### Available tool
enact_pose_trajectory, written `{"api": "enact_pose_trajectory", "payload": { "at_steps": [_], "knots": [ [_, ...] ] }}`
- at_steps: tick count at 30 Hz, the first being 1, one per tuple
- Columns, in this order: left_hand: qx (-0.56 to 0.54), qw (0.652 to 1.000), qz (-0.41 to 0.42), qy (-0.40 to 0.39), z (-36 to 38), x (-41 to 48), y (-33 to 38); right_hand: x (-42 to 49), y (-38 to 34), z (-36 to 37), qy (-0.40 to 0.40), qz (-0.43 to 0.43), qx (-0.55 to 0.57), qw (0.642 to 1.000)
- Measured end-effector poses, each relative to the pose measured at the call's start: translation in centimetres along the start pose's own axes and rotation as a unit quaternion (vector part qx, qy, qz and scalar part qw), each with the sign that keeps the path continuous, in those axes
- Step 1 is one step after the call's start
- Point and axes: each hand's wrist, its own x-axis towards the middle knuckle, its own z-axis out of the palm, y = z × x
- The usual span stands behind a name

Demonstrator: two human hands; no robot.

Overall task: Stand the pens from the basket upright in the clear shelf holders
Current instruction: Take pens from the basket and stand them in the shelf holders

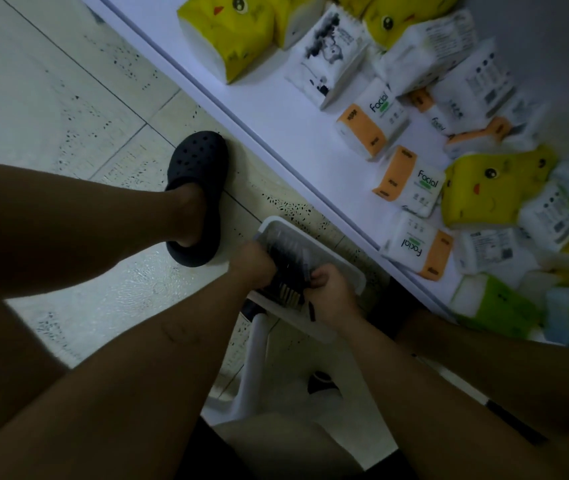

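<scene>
1. A white basket (341,268) is seen low on the tiled floor (68,98), just beside the edge of a white shelf (276,126).
2. A bundle of dark pens (290,268) lies inside the basket.
3. The left hand (255,265) is closed around the bundle from the left side.
4. The right hand (331,292) is curled onto the bundle's near end; one dark pen (311,311) is pinched in its grip.
5. Yellow and white tissue packs (407,181) are spread over the shelf.
6. A dark clog (196,195) is worn on the foot left of the basket.
</scene>
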Motion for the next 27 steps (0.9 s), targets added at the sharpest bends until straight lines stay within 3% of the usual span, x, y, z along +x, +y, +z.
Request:
{"api": "enact_pose_trajectory", "payload": {
  "at_steps": [5, 11, 16, 21, 25, 27],
  "knots": [
    [-0.138, 0.990, -0.007, -0.028, -2.6, -3.9, 2.1, -2.1, -1.5, -1.5, -0.008, -0.029, 0.046, 0.998],
    [-0.100, 0.992, 0.055, -0.054, -4.4, -9.7, 4.5, -5.1, -4.1, -4.0, 0.015, -0.088, 0.071, 0.993],
    [-0.169, 0.979, 0.110, 0.014, -5.9, -13.6, 7.0, -7.7, -6.4, -6.3, 0.086, -0.159, 0.146, 0.973],
    [-0.173, 0.961, 0.205, 0.073, -7.6, -16.3, 9.3, -10.9, -8.6, -9.7, 0.126, -0.213, 0.203, 0.947],
    [-0.174, 0.915, 0.351, 0.100, -8.7, -18.6, 12.2, -14.0, -9.5, -13.9, 0.155, -0.265, 0.209, 0.929],
    [-0.184, 0.898, 0.385, 0.110, -9.2, -20.0, 14.2, -16.0, -9.6, -16.2, 0.197, -0.296, 0.210, 0.911]
  ]
}}
